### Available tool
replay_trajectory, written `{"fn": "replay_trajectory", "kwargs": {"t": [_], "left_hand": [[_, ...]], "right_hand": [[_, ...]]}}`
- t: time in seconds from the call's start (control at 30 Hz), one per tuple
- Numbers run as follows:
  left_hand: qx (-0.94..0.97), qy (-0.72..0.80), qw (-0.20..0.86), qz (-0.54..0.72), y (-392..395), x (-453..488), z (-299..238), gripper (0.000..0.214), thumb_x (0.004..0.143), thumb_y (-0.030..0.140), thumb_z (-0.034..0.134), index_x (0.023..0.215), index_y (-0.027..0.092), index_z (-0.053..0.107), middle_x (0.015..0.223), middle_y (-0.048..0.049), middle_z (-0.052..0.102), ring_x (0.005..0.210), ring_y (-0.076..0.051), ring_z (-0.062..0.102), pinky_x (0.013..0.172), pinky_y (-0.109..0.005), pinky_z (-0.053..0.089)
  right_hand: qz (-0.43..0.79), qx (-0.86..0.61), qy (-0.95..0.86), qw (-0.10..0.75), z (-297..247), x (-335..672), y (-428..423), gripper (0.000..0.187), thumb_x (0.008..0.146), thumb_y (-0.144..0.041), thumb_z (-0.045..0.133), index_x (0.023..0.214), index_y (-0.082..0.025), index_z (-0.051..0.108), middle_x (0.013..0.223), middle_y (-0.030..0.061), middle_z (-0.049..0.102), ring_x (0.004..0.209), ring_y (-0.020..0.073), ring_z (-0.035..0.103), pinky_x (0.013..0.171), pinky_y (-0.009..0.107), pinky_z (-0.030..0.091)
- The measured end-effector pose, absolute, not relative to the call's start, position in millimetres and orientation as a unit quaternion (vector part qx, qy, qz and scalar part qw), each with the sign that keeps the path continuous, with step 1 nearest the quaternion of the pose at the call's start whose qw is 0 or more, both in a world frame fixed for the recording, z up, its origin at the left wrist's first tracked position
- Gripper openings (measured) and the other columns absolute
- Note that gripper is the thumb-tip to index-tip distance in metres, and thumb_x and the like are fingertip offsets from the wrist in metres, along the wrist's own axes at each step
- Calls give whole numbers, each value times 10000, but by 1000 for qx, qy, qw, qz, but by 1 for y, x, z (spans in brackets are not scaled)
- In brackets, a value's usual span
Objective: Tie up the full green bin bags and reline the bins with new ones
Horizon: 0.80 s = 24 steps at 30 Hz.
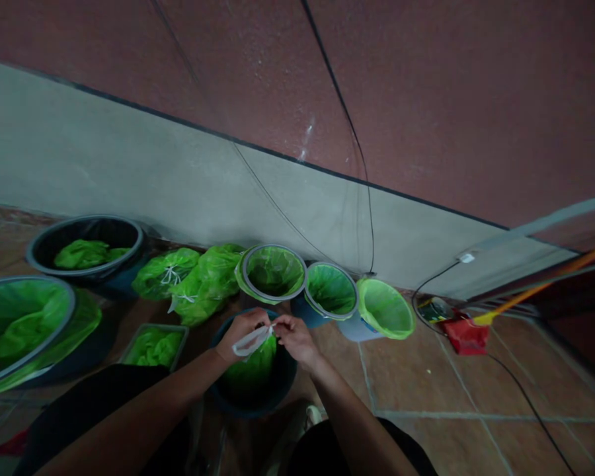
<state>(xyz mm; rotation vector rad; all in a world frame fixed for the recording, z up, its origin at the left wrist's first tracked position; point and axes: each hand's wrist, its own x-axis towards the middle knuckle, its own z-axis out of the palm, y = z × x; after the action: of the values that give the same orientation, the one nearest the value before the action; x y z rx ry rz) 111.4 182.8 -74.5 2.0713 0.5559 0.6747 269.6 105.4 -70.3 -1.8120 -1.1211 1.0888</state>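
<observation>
My left hand (241,330) and my right hand (295,338) meet over a dark round bin (255,396) on the floor in front of me. Both hands are closed on the white drawstring (256,338) of the green bag (252,367) that sits in this bin. The string runs between my two hands, and its loose white end hangs under my left hand. The bag's top is gathered beneath my fingers.
Along the wall stand several bins lined with green bags (274,272) (332,289) (384,309), two tied green bags (188,281), a big black bin (86,248) and another lined bin (20,324) at left. A red dustpan (466,335), a broom handle (545,284) and cables lie at right.
</observation>
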Motion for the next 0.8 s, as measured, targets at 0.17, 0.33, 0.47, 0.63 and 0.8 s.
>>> {"fn": "replay_trajectory", "kwargs": {"t": [0.17,0.33,0.47,0.63,0.8], "left_hand": [[831,212,433,276,181,114,-83,177,826,310,535,696,190,540,683,9,523,674,-139,508,651,-257,367],[834,239,425,258,179,111,-79,101,819,255,525,758,186,567,732,-2,564,698,-146,536,666,-260,379],[837,249,424,241,178,110,-81,64,794,205,516,749,189,559,714,6,552,682,-142,540,651,-253,384],[841,232,420,252,178,110,-81,81,823,230,525,764,191,565,723,10,570,682,-134,547,647,-247,391],[828,230,431,276,179,111,-77,179,874,242,502,716,188,567,683,10,568,673,-134,544,660,-259,400]], "right_hand": [[153,-720,-626,258,-50,270,101,189,842,-145,495,880,-190,675,1003,99,653,1037,240,573,965,388,435],[282,-714,-559,315,-64,279,103,316,829,-152,523,1112,-178,663,1121,98,671,1014,215,608,931,363,469],[433,-648,-524,344,-83,284,107,191,843,-252,548,930,-182,703,887,35,697,796,165,616,779,290,474],[442,-673,-497,324,-80,286,106,215,812,-353,595,692,-183,652,645,-20,567,634,120,490,638,247,376],[499,-694,-350,384,-67,286,103,361,753,-534,647,694,-178,650,679,-3,602,662,128,512,613,238,377]]}}
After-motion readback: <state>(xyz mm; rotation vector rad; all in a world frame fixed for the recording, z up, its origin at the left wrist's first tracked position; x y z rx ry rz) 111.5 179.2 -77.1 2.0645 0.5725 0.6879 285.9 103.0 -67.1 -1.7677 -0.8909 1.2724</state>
